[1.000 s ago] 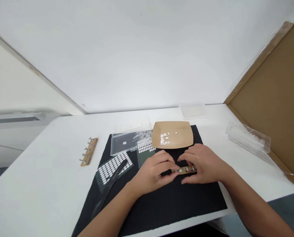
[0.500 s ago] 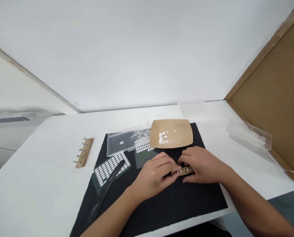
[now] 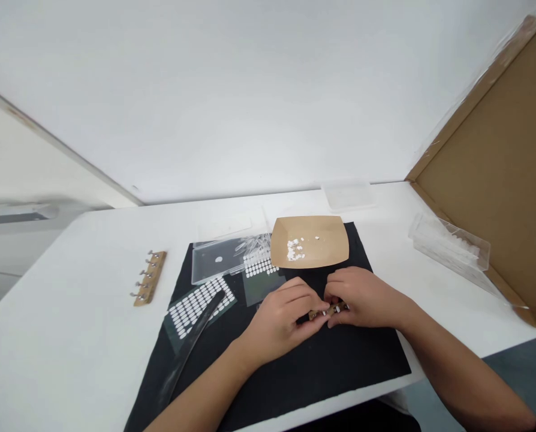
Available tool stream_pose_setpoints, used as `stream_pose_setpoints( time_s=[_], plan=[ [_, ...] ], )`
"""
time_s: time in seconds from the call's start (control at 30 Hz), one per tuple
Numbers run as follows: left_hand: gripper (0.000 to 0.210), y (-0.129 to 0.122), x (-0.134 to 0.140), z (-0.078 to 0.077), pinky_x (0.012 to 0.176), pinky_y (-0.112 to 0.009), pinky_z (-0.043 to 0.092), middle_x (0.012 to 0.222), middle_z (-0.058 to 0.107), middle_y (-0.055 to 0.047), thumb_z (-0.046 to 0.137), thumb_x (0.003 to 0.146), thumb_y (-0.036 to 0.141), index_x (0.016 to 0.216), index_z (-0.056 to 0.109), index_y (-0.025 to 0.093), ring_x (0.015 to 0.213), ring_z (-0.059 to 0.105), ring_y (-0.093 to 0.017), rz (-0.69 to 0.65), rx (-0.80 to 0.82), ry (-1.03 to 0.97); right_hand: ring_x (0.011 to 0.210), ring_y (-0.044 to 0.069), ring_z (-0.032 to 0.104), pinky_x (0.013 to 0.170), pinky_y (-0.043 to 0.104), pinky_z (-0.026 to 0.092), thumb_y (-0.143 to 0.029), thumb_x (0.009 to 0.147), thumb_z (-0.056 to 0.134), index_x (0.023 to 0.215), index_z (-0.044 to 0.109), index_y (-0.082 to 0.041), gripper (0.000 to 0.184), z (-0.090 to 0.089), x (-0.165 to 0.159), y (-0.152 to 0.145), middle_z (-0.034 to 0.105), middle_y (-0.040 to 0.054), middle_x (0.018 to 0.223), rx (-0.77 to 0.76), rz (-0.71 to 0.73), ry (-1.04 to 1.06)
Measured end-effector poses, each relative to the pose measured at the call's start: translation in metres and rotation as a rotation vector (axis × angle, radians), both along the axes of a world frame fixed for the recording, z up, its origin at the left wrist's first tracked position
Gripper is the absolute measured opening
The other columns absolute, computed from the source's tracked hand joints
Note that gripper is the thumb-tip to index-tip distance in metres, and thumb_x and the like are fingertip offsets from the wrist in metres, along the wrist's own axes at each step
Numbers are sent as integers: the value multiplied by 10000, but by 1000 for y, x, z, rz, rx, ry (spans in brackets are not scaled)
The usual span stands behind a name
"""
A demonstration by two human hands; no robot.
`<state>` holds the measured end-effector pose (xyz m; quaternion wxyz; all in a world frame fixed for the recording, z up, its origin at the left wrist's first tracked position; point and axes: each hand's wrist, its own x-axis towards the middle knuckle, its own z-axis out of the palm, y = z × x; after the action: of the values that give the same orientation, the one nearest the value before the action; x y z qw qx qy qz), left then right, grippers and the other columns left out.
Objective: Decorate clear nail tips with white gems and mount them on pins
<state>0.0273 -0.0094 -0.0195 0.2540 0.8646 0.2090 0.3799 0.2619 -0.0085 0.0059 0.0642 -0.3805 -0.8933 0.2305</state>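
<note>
Low over the black cloth, both hands meet at a small wooden strip (image 3: pixel 339 308) with metal fittings and white spots along it. My left hand (image 3: pixel 290 312) has its thumb and fingertips closed on the strip's left part. My right hand (image 3: pixel 362 297) curls round the right end, thumb below and fingers above. The fingers cover much of the strip, so whether a smaller piece is pinched there is hidden. Just beyond the hands is a brown paper tray (image 3: pixel 326 246) with small white bits in it.
A similar wooden strip (image 3: pixel 150 279) with metal pegs lies at left. White oval tabs cover a sheet (image 3: pixel 200 306), crossed by a black strap-like piece (image 3: pixel 191 348). Clear slivers fill part of a plastic box (image 3: pixel 214 267). Another clear box (image 3: pixel 450 243) stands by cardboard (image 3: pixel 497 156) at right.
The wooden strip has tipped and shifted slightly left between the hands. My right hand has moved a little closer to the left, its thumb now nearer the strip.
</note>
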Motion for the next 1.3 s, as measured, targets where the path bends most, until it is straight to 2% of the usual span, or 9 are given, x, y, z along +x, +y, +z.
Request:
stream_pose_setpoints(
  time_s=[0.43,0.8,1.3],
  plan=[
    [79,-5,4,-6,708,-302,565,891,754,-52,677,982,165,1037,718,204,820,658,-183,22,69,147,782,161,612,709,300,386,-280,820,898,853,687,-199,229,1,-1,-2,661,-24,818,31,-10,-4],
    [54,-7,4,-11,729,-308,566,915,764,-48,693,986,183,1034,706,206,860,663,-198,46,1,196,808,178,620,716,310,379,-298,823,903,878,678,-191,255,3,-2,-3,657,-14,840,31,-2,-43],
    [55,-6,1,-9,760,-310,556,951,764,-47,676,984,165,1019,698,200,875,659,-195,32,-58,234,868,195,638,746,311,374,-373,850,899,935,687,-196,288,4,-1,-2,681,3,901,-21,2,-70]
  ],
)
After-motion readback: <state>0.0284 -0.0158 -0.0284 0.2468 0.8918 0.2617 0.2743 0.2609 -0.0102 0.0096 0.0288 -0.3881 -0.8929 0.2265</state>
